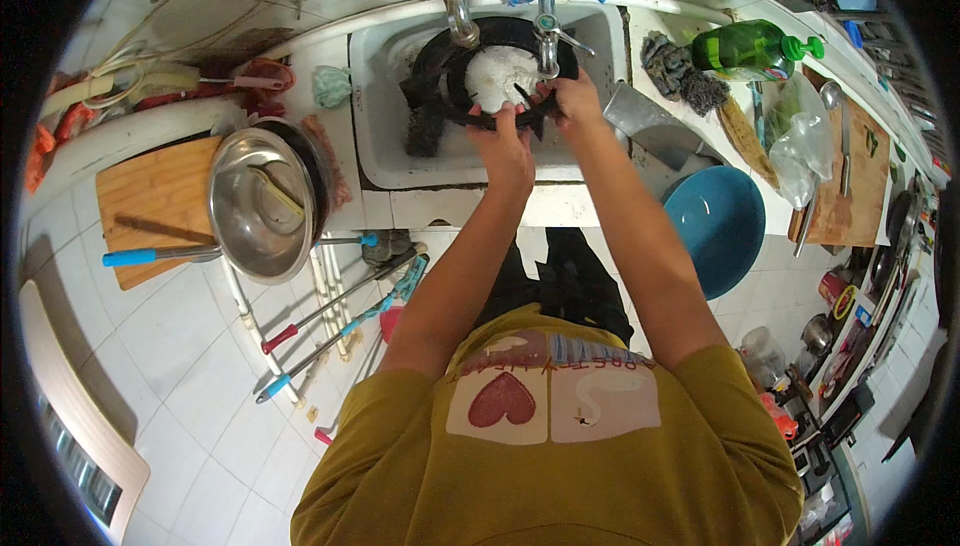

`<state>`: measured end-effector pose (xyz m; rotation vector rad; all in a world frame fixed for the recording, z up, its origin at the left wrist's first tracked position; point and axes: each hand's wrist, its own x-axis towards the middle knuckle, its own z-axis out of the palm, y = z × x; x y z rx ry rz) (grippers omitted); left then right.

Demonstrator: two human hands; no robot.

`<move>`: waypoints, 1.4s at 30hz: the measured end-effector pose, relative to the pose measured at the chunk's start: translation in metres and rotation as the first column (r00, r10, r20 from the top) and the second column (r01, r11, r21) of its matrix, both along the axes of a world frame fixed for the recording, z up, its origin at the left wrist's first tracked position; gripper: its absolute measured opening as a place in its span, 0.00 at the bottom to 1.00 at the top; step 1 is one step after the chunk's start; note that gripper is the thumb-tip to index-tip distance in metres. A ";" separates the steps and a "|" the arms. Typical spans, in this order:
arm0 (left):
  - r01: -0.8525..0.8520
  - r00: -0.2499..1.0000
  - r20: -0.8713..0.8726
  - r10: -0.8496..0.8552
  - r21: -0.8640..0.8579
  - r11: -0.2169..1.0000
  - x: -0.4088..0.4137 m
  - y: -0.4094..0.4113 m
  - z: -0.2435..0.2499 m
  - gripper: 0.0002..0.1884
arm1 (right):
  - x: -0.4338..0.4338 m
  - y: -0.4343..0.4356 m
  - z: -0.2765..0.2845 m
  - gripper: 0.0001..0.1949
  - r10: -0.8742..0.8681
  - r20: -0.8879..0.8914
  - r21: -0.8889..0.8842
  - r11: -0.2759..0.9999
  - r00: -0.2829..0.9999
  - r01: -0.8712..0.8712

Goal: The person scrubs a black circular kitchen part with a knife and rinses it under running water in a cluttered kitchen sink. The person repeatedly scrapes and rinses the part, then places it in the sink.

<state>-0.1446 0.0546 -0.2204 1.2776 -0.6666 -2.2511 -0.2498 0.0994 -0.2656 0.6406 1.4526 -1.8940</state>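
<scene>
Both my hands are over a light grey sink point(375, 148). My left hand point(504, 145) grips the near rim of a black ring-shaped thing point(487, 123), which has short prongs pointing inward and looks like a hob pan support. On its right side, my right hand point(576, 100) holds the same ring, fingers curled around the rim. White, foamy-looking matter point(499, 77) shows through the middle; I cannot tell exactly what it is. A larger round black vessel point(427, 51) lies behind and under the ring. Two metal taps point(454, 2) reach over it, the right tap point(549, 43) close above the ring.
Right of the sink are a wide metal blade point(652, 126), a blue basin point(716, 231), dark scouring pads point(703, 90), a loofah point(746, 141) and a green bottle point(742, 51). On the left stand a steel bowl point(259, 246) and a wooden board point(161, 193). A green cloth point(331, 86) lies beside the sink.
</scene>
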 end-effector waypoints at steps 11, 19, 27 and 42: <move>0.280 0.957 -0.158 -0.244 0.274 0.920 0.093 -0.098 -0.012 0.32 | -0.024 0.040 0.003 0.26 0.421 -0.090 -0.348 0.836 0.903 -0.424; 0.249 0.964 -0.088 -0.252 -0.050 0.967 0.087 -0.066 -0.009 0.25 | -0.042 0.021 -0.051 0.10 0.473 -0.355 0.156 0.880 0.806 -0.448; 0.218 0.974 -0.040 -0.223 -0.111 0.970 0.084 -0.051 0.001 0.31 | -0.032 0.022 -0.018 0.09 0.358 -0.227 -0.020 0.928 0.906 -0.372; 0.147 0.982 -0.101 -0.158 -0.107 0.983 0.089 -0.050 -0.001 0.32 | -0.035 0.019 -0.039 0.11 0.431 -0.392 0.019 0.887 0.813 -0.461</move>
